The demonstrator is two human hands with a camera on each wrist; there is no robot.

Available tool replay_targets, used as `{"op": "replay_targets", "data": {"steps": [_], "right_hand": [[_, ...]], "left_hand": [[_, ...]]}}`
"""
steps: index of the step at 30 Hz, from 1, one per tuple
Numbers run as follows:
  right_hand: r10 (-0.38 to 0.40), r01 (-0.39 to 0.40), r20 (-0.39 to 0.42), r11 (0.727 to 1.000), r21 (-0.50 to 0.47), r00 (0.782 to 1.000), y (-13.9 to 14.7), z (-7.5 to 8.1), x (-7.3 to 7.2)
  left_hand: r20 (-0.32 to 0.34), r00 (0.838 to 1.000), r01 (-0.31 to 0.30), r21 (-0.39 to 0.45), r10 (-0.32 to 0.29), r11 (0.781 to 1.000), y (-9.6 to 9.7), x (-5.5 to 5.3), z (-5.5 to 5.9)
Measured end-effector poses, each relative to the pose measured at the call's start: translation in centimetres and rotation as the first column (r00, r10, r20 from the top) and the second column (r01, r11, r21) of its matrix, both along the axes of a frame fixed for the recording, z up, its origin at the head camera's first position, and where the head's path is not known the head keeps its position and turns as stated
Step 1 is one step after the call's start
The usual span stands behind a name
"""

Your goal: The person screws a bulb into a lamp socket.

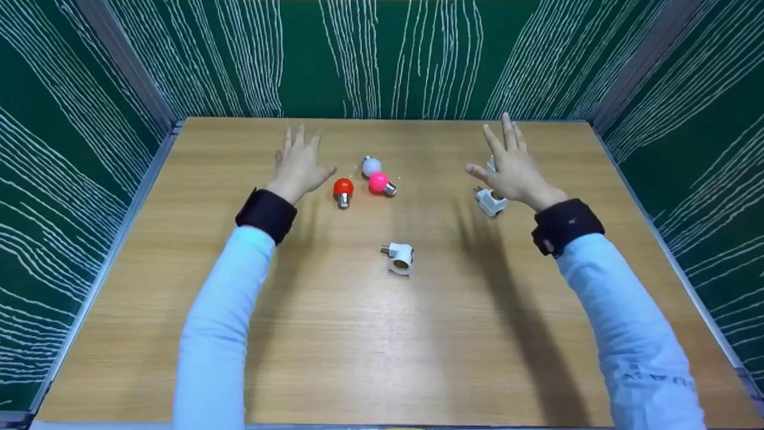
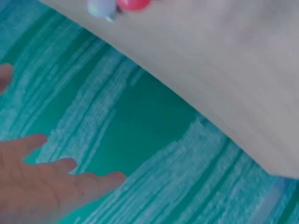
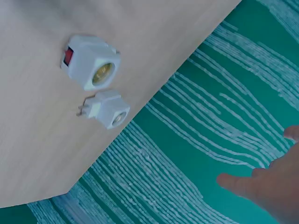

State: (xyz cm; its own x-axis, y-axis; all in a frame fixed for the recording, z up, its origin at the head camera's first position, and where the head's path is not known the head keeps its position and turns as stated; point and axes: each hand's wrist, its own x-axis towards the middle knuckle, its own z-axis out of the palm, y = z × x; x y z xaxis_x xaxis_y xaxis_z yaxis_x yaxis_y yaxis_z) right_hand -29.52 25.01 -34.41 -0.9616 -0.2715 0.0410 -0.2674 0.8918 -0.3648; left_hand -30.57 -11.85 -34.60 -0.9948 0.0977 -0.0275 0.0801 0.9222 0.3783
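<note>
Head view: the red bulb (image 1: 343, 188) lay on the tabletop (image 1: 334, 346) near the left hand (image 1: 298, 170), off its thumb, metal base pointing back towards the sleeves (image 1: 218, 328). It looked light and stiff; the smooth globe might well have rolled or slipped, and would have been fragile if glass, so a gentle pinch on the metal base seemed the surest hold. The pink bulb (image 1: 378, 181) and pale bulb (image 1: 371, 166) lay further from that hand, inward, too close together to tell whether they touched; they would likely have handled alike.

Between the hands, nearer the sleeves, sat the middle socket (image 1: 401, 255). Its casing seemed hard, light plastic, best taken across the flat sides, clear of the pins. The near socket (image 1: 490, 205) lay beside the right hand (image 1: 514, 173), on its wrist side; the far socket (image 3: 108, 107), mostly hidden behind that hand, showed better from the right wrist. Both hands hung well apart, fingers spread, holding nothing. Beyond them rose a green wall (image 1: 304, 60).
</note>
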Motion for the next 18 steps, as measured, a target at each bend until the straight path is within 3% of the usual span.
{"op": "replay_targets", "data": {"steps": [5,9,15,18], "right_hand": [[0.040,-0.044,-0.039,0.995,-0.088,0.998,-0.2,-1.8,1.7],[0.096,-0.105,-0.097,0.990,-0.093,0.991,-0.9,-4.0,3.3],[0.181,-0.187,-0.287,0.982,0.007,0.941,-1.6,-7.5,4.9],[0.207,-0.214,-0.330,0.977,0.016,0.921,-1.9,-8.6,5.3]], "left_hand": [[-0.085,0.996,0.048,0.089,-0.040,0.995,0.6,1.8,-2.4],[-0.138,0.984,0.129,0.150,-0.108,0.980,1.0,3.1,-4.7],[-0.213,0.953,0.256,0.172,-0.218,0.951,1.2,5.0,-7.3],[-0.195,0.947,0.290,0.169,-0.256,0.942,1.6,5.6,-8.1]]}}
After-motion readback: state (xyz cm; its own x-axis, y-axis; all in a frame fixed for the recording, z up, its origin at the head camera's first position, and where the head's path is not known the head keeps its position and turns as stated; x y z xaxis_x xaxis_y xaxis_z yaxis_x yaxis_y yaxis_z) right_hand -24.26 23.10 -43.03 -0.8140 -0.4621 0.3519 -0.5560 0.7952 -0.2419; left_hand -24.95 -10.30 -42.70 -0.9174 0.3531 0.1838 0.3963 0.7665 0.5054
